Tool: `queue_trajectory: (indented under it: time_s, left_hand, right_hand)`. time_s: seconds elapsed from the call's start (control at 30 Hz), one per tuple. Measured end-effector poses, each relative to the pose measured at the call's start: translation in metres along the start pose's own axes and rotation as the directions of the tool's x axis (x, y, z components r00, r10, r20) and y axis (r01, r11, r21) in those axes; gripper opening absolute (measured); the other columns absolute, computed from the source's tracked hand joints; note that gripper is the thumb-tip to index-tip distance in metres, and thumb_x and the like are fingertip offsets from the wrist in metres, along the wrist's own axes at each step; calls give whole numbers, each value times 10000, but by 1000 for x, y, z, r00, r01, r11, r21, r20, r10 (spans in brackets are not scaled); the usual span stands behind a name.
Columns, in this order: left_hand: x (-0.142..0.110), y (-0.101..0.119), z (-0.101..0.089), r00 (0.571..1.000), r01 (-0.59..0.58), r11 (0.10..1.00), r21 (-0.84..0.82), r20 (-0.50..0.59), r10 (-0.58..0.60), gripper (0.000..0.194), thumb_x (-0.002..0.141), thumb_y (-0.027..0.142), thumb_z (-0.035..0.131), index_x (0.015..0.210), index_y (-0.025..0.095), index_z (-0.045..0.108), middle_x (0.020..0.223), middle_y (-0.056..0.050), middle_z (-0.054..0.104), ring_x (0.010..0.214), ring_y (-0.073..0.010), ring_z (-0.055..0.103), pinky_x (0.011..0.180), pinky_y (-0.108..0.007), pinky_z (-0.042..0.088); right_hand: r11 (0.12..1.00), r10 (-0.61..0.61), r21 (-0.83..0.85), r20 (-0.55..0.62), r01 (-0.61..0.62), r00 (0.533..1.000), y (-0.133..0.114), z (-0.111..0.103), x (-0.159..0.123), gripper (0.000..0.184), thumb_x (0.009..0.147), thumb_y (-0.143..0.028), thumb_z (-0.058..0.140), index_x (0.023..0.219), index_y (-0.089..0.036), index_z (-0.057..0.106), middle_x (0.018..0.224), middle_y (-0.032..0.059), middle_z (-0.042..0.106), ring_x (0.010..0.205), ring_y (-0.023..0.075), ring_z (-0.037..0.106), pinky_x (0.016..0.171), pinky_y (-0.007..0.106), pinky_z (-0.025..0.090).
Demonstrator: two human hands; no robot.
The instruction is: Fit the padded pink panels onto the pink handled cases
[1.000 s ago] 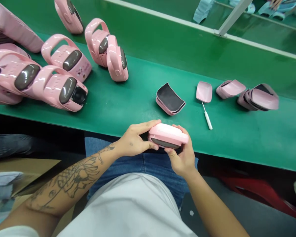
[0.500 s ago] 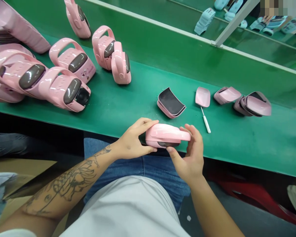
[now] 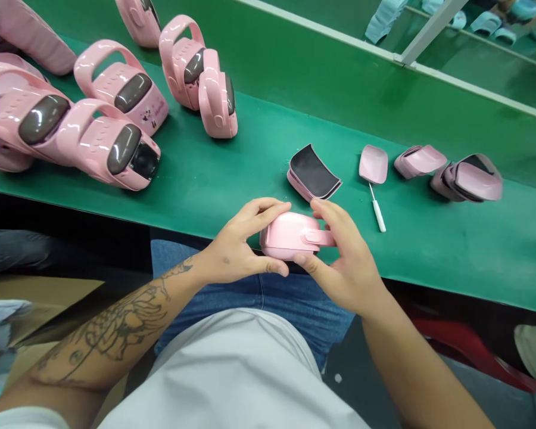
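At the front edge of the bench, a pink plastic device with a loop handle (image 3: pixel 290 236) is held between both hands, its smooth side turned up. My left hand (image 3: pixel 243 244) grips its left end, thumb below and fingers along the top. On the other side, my right hand (image 3: pixel 343 256) closes on the handle end, fingertips above and thumb at the lower edge. Just beyond lies a stack of curved pink pieces with a black face (image 3: pixel 313 174). A white-handled screwdriver (image 3: pixel 377 215) rests to the right, its tip at a small pink cover (image 3: pixel 373 164).
Several similar pink devices (image 3: pixel 129 95) with dark windows stand at the left of the green bench (image 3: pixel 250 149). Two stacks of pink covers (image 3: pixel 420 162) sit at the right. Beyond the low green partition (image 3: pixel 321 47), light blue items (image 3: pixel 384 21) are visible.
Both hands have rolled the pink device, so its dark window, visible before at the lower edge, is mostly out of sight. My right fingers have moved up and left over it.
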State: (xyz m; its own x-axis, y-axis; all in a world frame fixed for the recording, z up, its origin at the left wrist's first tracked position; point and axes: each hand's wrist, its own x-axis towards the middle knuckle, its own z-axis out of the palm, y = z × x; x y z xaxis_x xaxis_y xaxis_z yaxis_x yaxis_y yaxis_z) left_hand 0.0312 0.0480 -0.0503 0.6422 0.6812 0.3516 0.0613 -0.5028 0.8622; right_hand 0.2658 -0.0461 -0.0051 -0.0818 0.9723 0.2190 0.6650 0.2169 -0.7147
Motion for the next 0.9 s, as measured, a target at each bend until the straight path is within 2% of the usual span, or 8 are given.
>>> queue_trajectory:
  time_s: [0.17, 0.27, 0.43, 0.57, 0.63, 0.77, 0.9]
  left_hand:
    - [-1, 2, 7, 999, 23, 989, -149, 46, -17, 1009, 756, 588, 954, 1644, 348, 542, 1599, -133, 619, 1482, -383, 587, 1271, -529, 483]
    - [1, 5, 13, 997, 66, 983, -174, 61, -56, 1011, 806, 623, 907, 1683, 354, 482, 1639, -123, 575, 1522, -381, 544, 1301, -526, 445]
    - [10, 7, 19, 983, 172, 972, -160, 94, -158, 1119, 814, 751, 832, 1741, 348, 351, 1751, -105, 458, 1627, -438, 390, 1353, -611, 332]
    - [13, 5, 20, 970, 240, 959, -154, 77, -230, 1142, 788, 795, 824, 1716, 282, 401, 1752, -125, 458, 1635, -441, 386, 1360, -581, 334]
    - [13, 5, 19, 969, 245, 957, -153, 77, -235, 1121, 793, 807, 810, 1699, 266, 432, 1747, -129, 468, 1646, -435, 374, 1365, -570, 333]
    - [13, 7, 17, 968, 244, 958, -149, 101, -231, 1072, 860, 757, 789, 1723, 263, 388, 1791, -127, 398, 1686, -425, 300, 1377, -566, 319]
    - [12, 11, 16, 975, 208, 950, -230, 124, -184, 898, 971, 661, 720, 1727, 316, 379, 1826, -58, 343, 1701, -394, 278, 1400, -544, 292]
  right_hand:
    - [999, 7, -47, 233, 4, 972, -19, -16, 15, 724, 989, -432, 748, 1643, -274, 480, 1634, 133, 611, 1482, 379, 609, 1220, 611, 522]
    - [999, 32, -7, 317, -31, 948, -25, -22, 23, 689, 991, -387, 734, 1630, -278, 498, 1627, 113, 622, 1461, 362, 629, 1210, 575, 542]
    - [995, 96, 0, 331, -102, 939, -17, -29, 30, 721, 1013, -535, 706, 1649, -288, 471, 1695, 84, 558, 1569, 359, 533, 1281, 594, 475]
    - [991, 124, 11, 335, -135, 934, -16, -31, 34, 674, 1024, -562, 691, 1622, -313, 505, 1685, 65, 573, 1537, 339, 569, 1274, 583, 487]
    - [990, 115, 40, 337, -136, 935, -17, -31, 35, 663, 1023, -557, 698, 1612, -315, 516, 1672, 61, 586, 1533, 336, 571, 1278, 581, 482]
    - [980, 168, 41, 344, -193, 924, -17, -32, 37, 711, 994, -599, 722, 1611, -309, 519, 1656, 73, 596, 1535, 353, 562, 1281, 611, 469]
    - [967, 208, 57, 392, -249, 896, -16, -36, 41, 698, 970, -560, 773, 1591, -343, 540, 1625, 53, 622, 1490, 343, 604, 1241, 585, 524]
